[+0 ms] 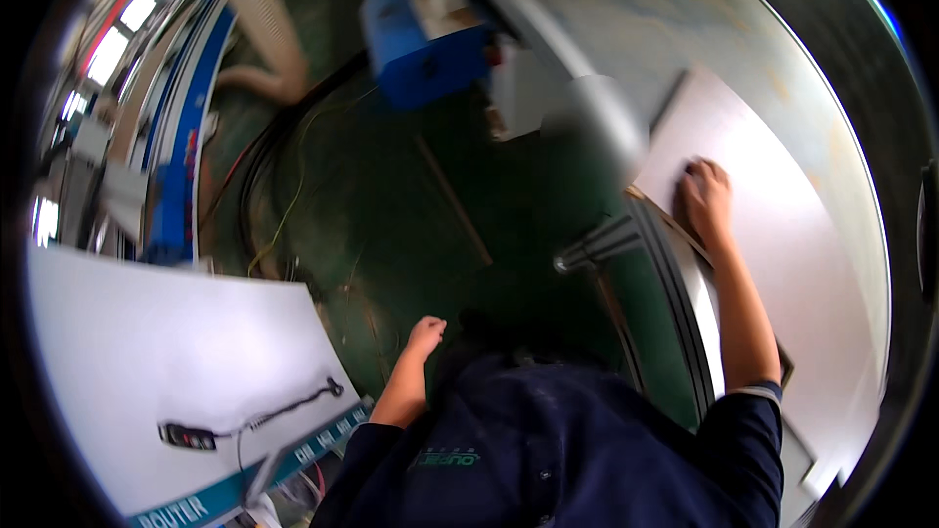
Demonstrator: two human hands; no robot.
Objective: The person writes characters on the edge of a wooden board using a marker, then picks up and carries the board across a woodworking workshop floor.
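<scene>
My right hand (706,198) rests on top of a pale, flat board (773,210) at the right, its fingers a little bent and apart. The board lies on a large metal-topped machine table (626,15). One corner of the board points toward the table's rounded near edge. My left hand (426,334) hangs in front of my body over the dark green floor, away from any object. Its fingers are curled in, and nothing shows in them.
At lower left stands a white machine cabinet (176,342) with a black wired remote (188,436) on it. A blue motor housing (421,54) sits beside the table. Black cables (256,161) and a thin strip (455,200) lie on the floor. A metal rail (602,242) juts out near my right arm.
</scene>
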